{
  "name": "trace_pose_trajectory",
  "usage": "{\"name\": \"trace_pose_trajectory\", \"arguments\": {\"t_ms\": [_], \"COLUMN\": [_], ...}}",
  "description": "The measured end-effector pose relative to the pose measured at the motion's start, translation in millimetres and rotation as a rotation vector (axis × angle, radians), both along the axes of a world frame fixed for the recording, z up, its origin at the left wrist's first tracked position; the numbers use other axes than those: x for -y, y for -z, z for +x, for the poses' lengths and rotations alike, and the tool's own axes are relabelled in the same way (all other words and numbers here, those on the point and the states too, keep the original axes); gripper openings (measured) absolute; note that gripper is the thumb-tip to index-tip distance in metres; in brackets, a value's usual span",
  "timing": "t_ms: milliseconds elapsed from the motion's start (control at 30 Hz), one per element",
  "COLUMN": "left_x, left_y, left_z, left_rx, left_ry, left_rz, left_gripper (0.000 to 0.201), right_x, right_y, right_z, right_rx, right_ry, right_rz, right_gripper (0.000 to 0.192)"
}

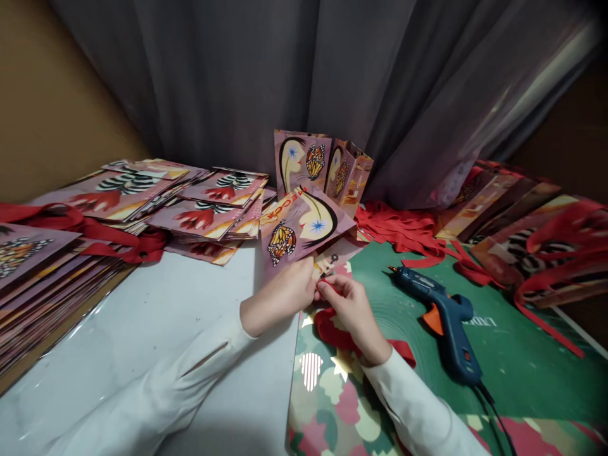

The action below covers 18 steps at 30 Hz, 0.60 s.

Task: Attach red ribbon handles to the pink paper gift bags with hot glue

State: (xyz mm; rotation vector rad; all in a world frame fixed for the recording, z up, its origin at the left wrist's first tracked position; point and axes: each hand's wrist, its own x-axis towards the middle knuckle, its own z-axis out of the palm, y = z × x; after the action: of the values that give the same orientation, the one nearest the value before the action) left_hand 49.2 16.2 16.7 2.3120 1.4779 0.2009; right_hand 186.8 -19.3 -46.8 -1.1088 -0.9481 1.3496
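The worktop (190,329) shows a pale, glossy cover left of the hands (323,301). Under the hands and to their right lies a green cutting mat (522,354), and nearer the person than the hands a sheet of patterned paper (332,399) overlaps the mat's near edge. On the mat, just right of the hands, lies a blue glue gun (441,316) on its side. Beyond the hands a printed paper bag (304,221) lies flat, and another bag (323,164) stands upright behind it. Far left of the hands are stacks of flat bags (61,253); beyond and to the right, a heap of red ribbons (403,228).
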Motion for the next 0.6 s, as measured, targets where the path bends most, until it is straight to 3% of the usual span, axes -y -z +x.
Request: {"name": "trace_pose_trajectory", "arguments": {"t_ms": [300, 500, 600], "left_x": [2.0, -2.0, -3.6], "left_y": [-2.7, -3.3, -3.2], "left_z": [2.7, 0.5, 0.5], "left_rx": [-0.004, 0.021, 0.038], "left_ry": [-0.027, -0.048, -0.053], "left_rz": [-0.022, -0.072, -0.078], "left_gripper": [0.014, 0.021, 0.021], "right_x": [3.0, 4.8, 5.6], "right_y": [-3.5, 2.0, 5.6], "right_z": [-10.7, -10.0, -10.4], "right_rx": [-0.084, -0.005, 0.063], "right_ry": [0.088, -0.035, -0.031], "right_rz": [0.037, 0.093, 0.142], "right_gripper": [0.042, 0.032, 0.029]}}
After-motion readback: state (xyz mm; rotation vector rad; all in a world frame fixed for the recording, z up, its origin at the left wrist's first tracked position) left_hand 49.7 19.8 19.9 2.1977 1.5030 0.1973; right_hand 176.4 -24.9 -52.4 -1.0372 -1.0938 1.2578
